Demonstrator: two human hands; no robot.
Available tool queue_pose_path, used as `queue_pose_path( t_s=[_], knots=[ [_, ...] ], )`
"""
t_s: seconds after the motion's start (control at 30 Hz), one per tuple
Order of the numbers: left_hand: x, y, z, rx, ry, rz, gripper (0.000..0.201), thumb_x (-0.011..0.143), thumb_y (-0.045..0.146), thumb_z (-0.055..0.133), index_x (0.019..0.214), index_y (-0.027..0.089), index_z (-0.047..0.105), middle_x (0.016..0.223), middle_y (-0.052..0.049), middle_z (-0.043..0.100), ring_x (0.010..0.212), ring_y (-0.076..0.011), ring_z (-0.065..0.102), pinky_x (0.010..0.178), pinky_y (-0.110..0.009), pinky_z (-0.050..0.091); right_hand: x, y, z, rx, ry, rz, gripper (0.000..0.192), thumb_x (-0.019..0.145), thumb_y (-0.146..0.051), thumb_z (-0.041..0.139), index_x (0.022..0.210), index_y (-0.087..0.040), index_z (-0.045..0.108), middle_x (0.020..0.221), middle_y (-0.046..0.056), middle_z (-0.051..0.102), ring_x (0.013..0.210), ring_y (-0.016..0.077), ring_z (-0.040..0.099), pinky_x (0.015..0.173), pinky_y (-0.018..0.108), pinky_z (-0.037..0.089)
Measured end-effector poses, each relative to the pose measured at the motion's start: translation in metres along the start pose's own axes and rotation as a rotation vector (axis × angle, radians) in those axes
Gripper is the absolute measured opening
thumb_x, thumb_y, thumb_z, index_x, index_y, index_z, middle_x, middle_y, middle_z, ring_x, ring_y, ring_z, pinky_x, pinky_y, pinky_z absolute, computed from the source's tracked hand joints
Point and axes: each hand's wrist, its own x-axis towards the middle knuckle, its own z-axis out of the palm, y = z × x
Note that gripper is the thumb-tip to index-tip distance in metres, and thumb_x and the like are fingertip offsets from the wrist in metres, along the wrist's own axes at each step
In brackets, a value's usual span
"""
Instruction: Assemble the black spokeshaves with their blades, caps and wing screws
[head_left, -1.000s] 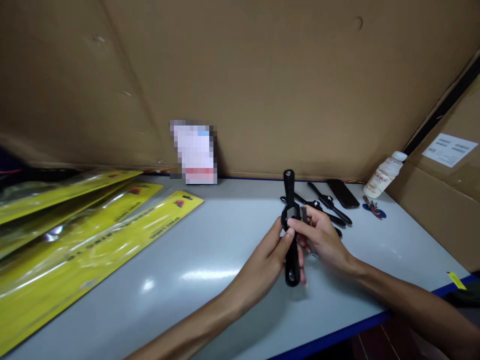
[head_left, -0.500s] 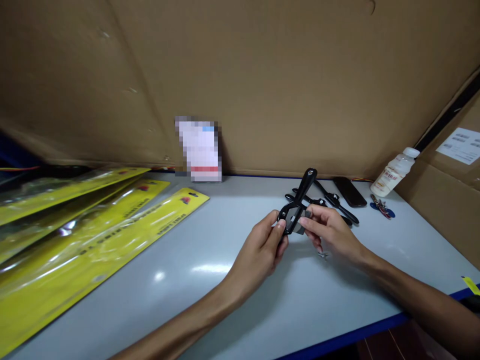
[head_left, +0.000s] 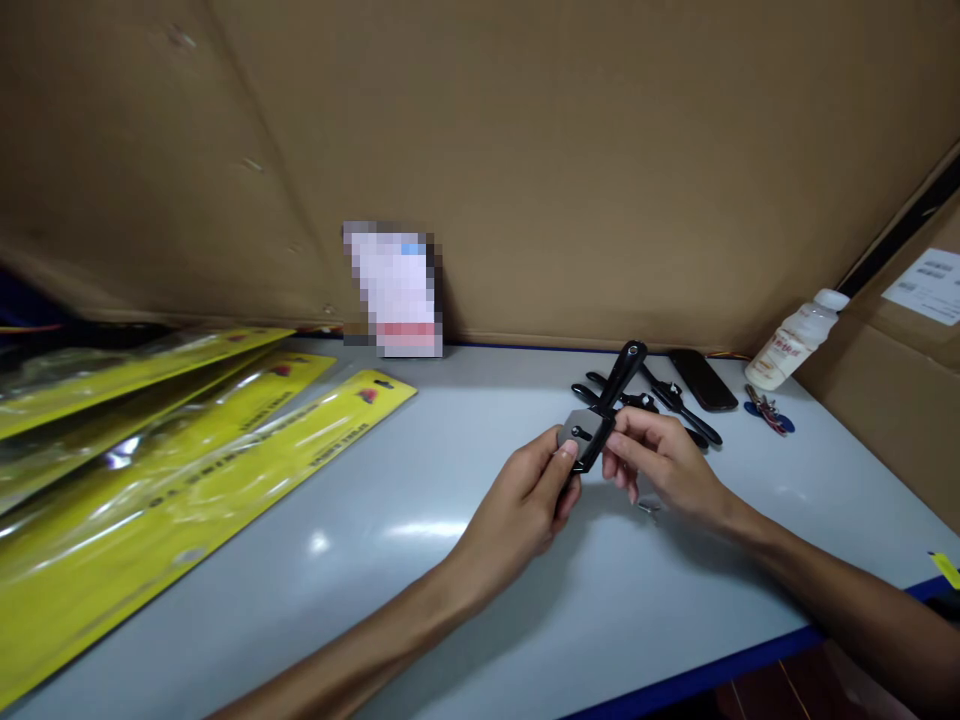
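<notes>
My left hand [head_left: 536, 480] is closed around the lower end of a black spokeshave [head_left: 621, 375], whose upper handle points up and to the right. A grey slotted blade [head_left: 574, 432] lies against its body, with my left thumb pressed on it. Beside the body's right edge, my right hand [head_left: 656, 455] is closed, thumb and fingertips at the black metal. The exact grip of those fingertips is partly hidden. Below my right hand a small silvery metal part [head_left: 648, 511] lies on the table. More black spokeshaves [head_left: 681, 408] lie just behind my hands.
Yellow cards in clear plastic packaging [head_left: 225, 500] spread over the left of the grey table [head_left: 360, 600]. At the back right are a black phone [head_left: 705, 380], a bottle [head_left: 796, 340] and some keys [head_left: 769, 410]. A cardboard wall [head_left: 562, 180] rises behind; a blurred-out white item [head_left: 401, 295] leans there.
The grey blade has gone from my right fingers onto the front of the spokeshave body, under my left thumb. My right fingertips now rest at the body's edge. The view has shifted slightly.
</notes>
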Motion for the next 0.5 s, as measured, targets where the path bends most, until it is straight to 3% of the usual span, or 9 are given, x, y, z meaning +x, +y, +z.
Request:
queue_pose_path(
  t_s=[0.2, 0.37, 0.5],
  knots=[
    [0.002, 0.006, -0.004, -0.091, 0.034, -0.033, 0.025, 0.097, 0.038, 0.043, 0.079, 0.021, 0.046, 0.051, 0.009, 0.04, 0.034, -0.0038, 0.026, 0.029, -0.012, 0.024, 0.0, -0.006, -0.002, -0.073, 0.021, 0.019, 0.027, 0.089, -0.042, 0.057, 0.075, -0.019, 0.054, 0.064, -0.002, 0.059, 0.048, 0.0082, 0.049, 0.041, 0.019, 0.039],
    [0.009, 0.026, -0.027, -0.329, 0.364, 0.019, 0.031, 0.098, 0.024, 0.041, 0.068, 0.02, 0.04, 0.053, 0.007, 0.041, 0.035, -0.0031, 0.027, 0.029, -0.011, 0.019, 0.002, -0.005, -0.007, -0.463, 0.079, -0.113, 0.016, 0.09, -0.029, 0.055, 0.081, -0.018, 0.062, 0.067, -0.001, 0.061, 0.057, 0.0105, 0.051, 0.052, 0.024, 0.037],
    [0.017, 0.032, -0.046, -0.543, 0.522, -0.025, 0.028, 0.099, 0.012, 0.032, 0.074, 0.018, 0.043, 0.055, 0.007, 0.04, 0.036, -0.0029, 0.028, 0.03, -0.011, 0.018, 0.005, 0.003, 0.004, -0.783, -0.023, -0.135, 0.014, 0.093, -0.029, 0.056, 0.09, -0.019, 0.065, 0.086, 0.005, 0.069, 0.069, 0.0154, 0.057, 0.063, 0.03, 0.04]
  ],
)
